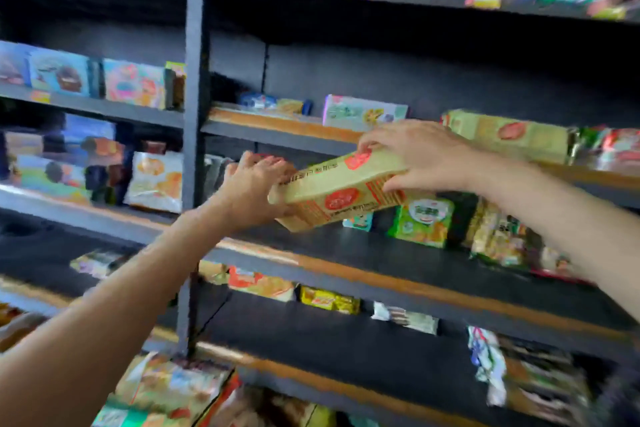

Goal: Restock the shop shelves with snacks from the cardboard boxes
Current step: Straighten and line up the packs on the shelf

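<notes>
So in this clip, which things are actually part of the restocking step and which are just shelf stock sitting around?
In the job:
- yellow snack box, held tilted in front of the shelves
- left hand, gripping its left end
- right hand, gripping its right end
- matching yellow box on the shelf

Just lying about:
- green packet
- blue boxes
- pastel box

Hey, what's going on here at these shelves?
A person is stocking dark shop shelves. Both hands hold one long yellow snack box with red round logos: the left hand grips its near end, the right hand its far end. The box is tilted in the air in front of the shelves, below a matching yellow box already on a shelf.
</notes>
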`<state>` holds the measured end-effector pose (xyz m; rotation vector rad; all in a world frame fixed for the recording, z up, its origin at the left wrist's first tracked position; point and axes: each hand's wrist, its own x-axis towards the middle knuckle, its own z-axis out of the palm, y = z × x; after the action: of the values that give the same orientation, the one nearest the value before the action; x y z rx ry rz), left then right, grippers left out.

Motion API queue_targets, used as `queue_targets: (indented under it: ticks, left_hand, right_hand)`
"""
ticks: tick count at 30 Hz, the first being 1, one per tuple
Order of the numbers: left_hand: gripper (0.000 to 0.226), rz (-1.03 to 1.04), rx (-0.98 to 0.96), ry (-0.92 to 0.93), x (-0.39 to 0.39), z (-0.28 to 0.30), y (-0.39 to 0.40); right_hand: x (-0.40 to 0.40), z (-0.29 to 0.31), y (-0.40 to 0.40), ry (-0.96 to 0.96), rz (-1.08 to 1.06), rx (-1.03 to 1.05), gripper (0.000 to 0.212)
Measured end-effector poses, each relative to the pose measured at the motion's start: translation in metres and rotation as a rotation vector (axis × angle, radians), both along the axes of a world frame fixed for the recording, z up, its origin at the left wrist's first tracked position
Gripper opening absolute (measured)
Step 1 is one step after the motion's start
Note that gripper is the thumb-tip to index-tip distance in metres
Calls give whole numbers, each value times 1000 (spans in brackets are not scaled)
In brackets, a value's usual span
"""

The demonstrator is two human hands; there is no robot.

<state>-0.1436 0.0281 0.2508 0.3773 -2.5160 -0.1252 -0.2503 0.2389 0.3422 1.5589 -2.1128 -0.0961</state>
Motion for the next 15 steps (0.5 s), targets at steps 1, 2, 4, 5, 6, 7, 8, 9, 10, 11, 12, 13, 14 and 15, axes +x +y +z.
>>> queue_targets:
  ticks: [1, 2, 4, 5, 6, 7, 8, 9, 10, 11, 12, 13, 14, 15]
  left_hand:
    - [68, -21, -96, 52, -16, 17, 11]
    - [66, -40, -165, 114, -29, 34, 25]
    - [63, -82, -253, 260, -54, 61, 52]
    - [61, -97, -300, 328, -65, 73, 65]
    - [60, -107, -350, 388, -76, 83, 78]
    - [61, -118, -391, 439, -88, 92, 89]
    - [62, -127, -414, 475, -100, 101, 100]
    - [62, -134, -419, 488, -113, 108, 110]
    - [63, -133, -411, 476, -126, 113, 119]
    - [62, -121, -398, 442, -141, 118, 128]
    - [62, -101, -384, 397, -157, 124, 135]
    - [61, -84, -368, 342, -173, 130, 143]
    - [61, -77, -347, 284, -189, 136, 151]
    - [60, -82, -327, 226, -204, 141, 158]
  right_hand:
    - [-11, 11, 22, 43, -21, -52, 64]
    - [-23, 20, 43, 85, -37, -107, 66]
    - [-47, 35, 82, 202, -54, -210, 67]
    - [-59, 42, 99, 271, -62, -257, 67]
    - [-69, 48, 114, 326, -75, -300, 66]
    - [-78, 54, 127, 364, -86, -344, 66]
    - [-88, 59, 136, 378, -100, -386, 65]
    - [-98, 62, 145, 373, -118, -413, 64]
    - [-109, 64, 153, 358, -137, -421, 63]
    - [-122, 65, 162, 342, -155, -415, 62]
    - [-137, 67, 170, 316, -173, -407, 60]
    - [-152, 70, 177, 275, -201, -393, 59]
    - [-168, 74, 182, 230, -232, -371, 58]
    - [-185, 78, 187, 184, -262, -345, 57]
